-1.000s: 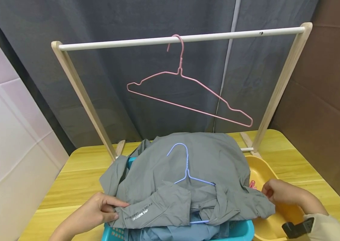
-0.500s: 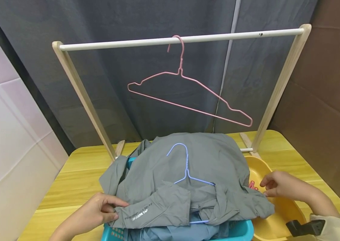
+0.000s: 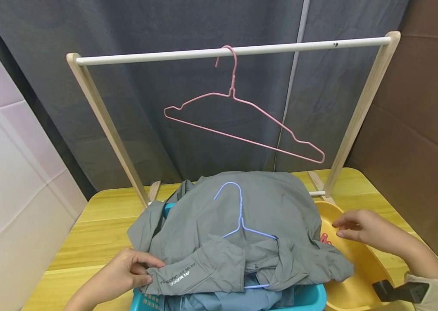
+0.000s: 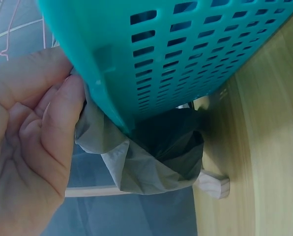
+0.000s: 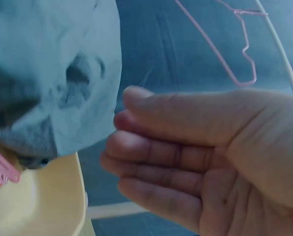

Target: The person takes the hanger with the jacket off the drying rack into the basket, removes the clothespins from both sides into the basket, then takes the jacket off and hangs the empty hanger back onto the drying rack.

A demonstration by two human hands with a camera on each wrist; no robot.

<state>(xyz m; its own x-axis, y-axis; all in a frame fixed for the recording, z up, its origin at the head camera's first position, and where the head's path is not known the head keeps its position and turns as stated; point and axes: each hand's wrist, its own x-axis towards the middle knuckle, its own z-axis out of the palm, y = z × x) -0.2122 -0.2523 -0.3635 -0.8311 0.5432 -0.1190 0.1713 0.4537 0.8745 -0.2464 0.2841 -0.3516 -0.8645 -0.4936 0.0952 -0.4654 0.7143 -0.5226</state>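
A grey jacket (image 3: 277,203) with printed lettering lies spread over a teal basket (image 3: 316,298). My left hand (image 3: 121,272) pinches its edge at the left between thumb and fingers; in the left wrist view the grey cloth (image 4: 146,169) hangs below the pinch beside the basket wall. A blue wire hanger (image 3: 241,207) lies on the jacket, hook pointing away, its shoulders partly hidden under the cloth. Over the yellow tray (image 3: 370,276) at the right, my right hand (image 3: 374,233) holds nothing, fingers loosely bent and apart from the jacket.
Pink clips (image 3: 324,238) lie in the yellow tray beside the jacket. Behind the basket stands a wooden rack with a white bar (image 3: 156,56), a pink wire hanger (image 3: 242,140) hooked on it. Bluish clothing (image 3: 226,301) shows in the basket's front.
My right hand has drawn back from the jacket's right edge, moving up and to the right, its fingers loosening. The left hand keeps its pinch and stays in place.
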